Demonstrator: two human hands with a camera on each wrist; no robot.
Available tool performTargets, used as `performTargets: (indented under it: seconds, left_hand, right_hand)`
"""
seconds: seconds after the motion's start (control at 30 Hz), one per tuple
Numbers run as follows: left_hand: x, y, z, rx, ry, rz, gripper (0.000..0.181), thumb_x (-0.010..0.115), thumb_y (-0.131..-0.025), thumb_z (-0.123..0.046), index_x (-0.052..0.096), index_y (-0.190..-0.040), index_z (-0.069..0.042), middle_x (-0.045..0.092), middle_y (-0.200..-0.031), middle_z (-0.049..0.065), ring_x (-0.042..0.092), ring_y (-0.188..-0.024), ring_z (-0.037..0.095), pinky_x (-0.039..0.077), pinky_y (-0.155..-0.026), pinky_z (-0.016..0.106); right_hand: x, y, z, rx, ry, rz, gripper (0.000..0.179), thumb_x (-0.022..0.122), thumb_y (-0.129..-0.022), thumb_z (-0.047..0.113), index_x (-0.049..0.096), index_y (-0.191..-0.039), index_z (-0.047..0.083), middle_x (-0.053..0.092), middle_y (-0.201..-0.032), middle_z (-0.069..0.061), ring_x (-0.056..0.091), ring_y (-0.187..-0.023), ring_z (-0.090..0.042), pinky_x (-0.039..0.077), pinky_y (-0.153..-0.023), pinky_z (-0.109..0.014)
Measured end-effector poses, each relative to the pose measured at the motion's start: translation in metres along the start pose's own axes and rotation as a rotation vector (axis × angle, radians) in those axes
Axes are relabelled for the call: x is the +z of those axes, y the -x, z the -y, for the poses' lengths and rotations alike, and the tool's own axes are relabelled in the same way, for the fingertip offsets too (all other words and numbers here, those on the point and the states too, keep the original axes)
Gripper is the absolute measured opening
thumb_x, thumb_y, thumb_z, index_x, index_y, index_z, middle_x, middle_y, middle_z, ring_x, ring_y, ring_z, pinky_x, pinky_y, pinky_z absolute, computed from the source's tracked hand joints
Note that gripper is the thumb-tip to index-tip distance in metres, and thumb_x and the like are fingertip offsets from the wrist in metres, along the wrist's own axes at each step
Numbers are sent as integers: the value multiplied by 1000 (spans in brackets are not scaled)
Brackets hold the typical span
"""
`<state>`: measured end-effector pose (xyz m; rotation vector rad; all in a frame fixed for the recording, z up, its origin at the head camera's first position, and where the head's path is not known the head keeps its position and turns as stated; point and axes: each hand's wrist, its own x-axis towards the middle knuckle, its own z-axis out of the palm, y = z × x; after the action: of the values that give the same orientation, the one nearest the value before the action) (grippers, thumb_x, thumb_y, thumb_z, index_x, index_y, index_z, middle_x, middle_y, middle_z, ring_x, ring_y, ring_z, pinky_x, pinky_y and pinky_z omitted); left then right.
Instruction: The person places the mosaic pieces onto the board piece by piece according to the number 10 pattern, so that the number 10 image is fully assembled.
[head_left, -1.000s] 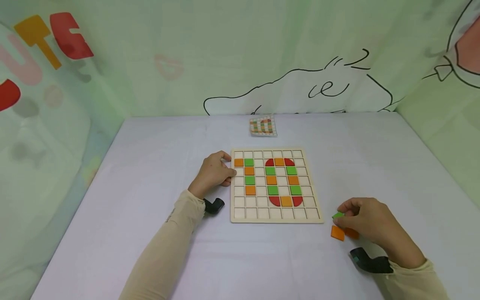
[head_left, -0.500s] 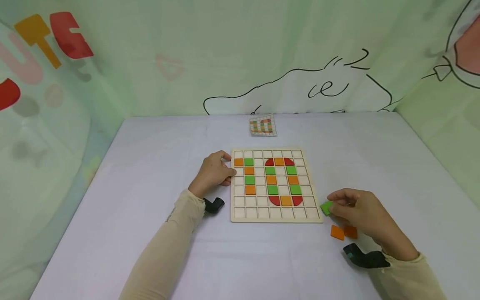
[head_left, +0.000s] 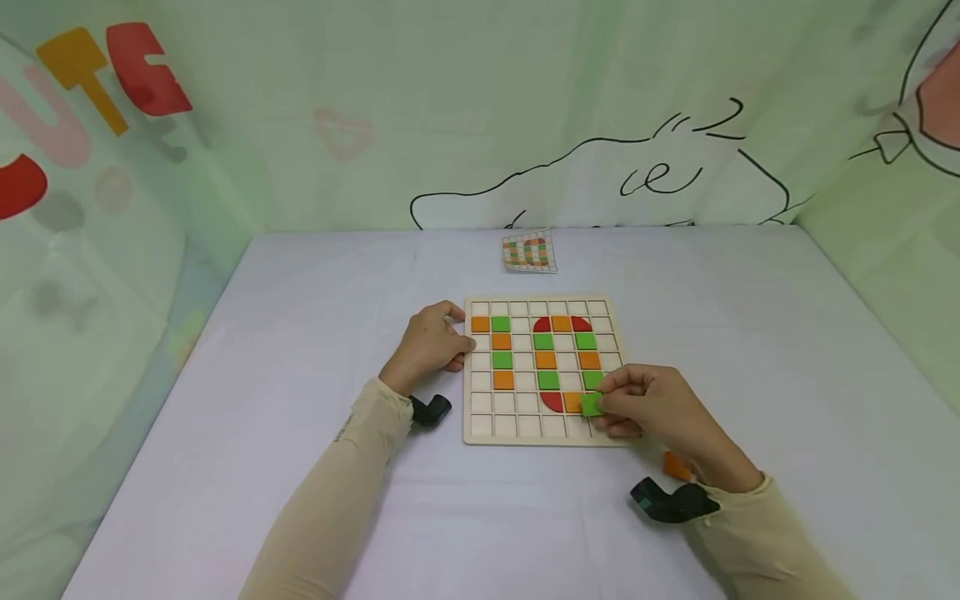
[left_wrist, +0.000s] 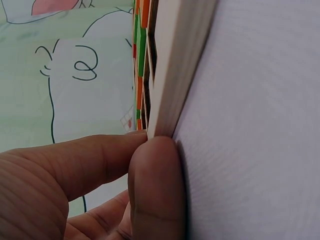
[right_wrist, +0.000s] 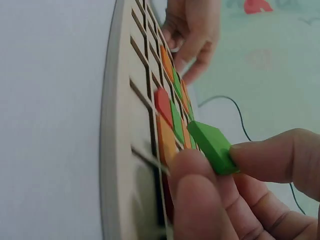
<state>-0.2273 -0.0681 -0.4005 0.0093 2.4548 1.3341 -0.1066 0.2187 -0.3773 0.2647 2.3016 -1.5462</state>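
A wooden grid board [head_left: 492, 426] lies mid-table, with orange, green and red tiles set in some of its squares. My left hand [head_left: 427, 343] holds the board's left edge between thumb and fingers; the left wrist view shows its fingertips on the rim [left_wrist: 182, 55]. Over the board's lower right, my right hand [head_left: 660, 412] pinches a green square tile [head_left: 591, 405] between thumb and finger. In the right wrist view this green tile [right_wrist: 212, 145] is tilted and raised above the set tiles. The red tile at that lower right corner is hidden in the head view.
A small pattern card [head_left: 529, 252] with a coloured grid lies behind the board. A loose orange tile [head_left: 677, 465] is partly covered by the right wrist. Black wrist cameras [head_left: 431, 411] sit under both wrists. Printed cloth [head_left: 337, 125] hangs at the back and sides.
My right hand has picked up the green tile from beside the orange ones and carried it left, over the board's lower right. The left hand stays at the board's edge.
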Motion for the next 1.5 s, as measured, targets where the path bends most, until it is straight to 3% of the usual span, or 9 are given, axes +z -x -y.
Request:
performTargets:
  seconds: [0.27,0.43,0.83,1.17,1.5]
  left_hand:
    - [-2,-1,2,4,9,11,43,78,-91,-5,59,-131,-3,67,-84,11,65,-53,13,58,-54,24]
    - [-3,-2,1,7,24,17,43,78,-91,-5,59,-130,-3,68,-85,11,65,-55,13,60,-55,26]
    - [-2,-2,2,18,20,26,42,77,-91,-4,59,-130,-2,69,-82,10,66,-55,13,59,-55,26]
    - [-2,0,3,37,59,31,42,77,-91,-4,59,-129,-2,68,-83,11,66,-55,13,60,-56,26]
    - [-2,2,2,33,40,17,42,78,-91,-4,59,-128,-2,69,-81,10,66,-53,12,59,-55,26]
  right_hand:
    - [35,-15,21,-83,-34,57,20,71,-93,4,65,-107,-9,75,-84,-11,74,-74,-20,63,-67,-30]
    - [47,-24,29,-80,-69,84,18,71,-93,3,65,-106,-7,75,-84,-12,74,-73,-20,63,-66,-30]
    - [66,-39,33,-33,-115,108,17,72,-91,0,68,-106,-9,77,-85,-13,75,-73,-19,64,-67,-31]
    - [76,-36,34,-59,-67,95,13,72,-93,1,71,-103,-7,76,-82,-11,73,-70,-18,63,-64,-29]
    - [79,-35,34,-71,-22,73,11,74,-92,2,73,-99,-5,75,-80,-10,72,-69,-18,63,-64,-30]
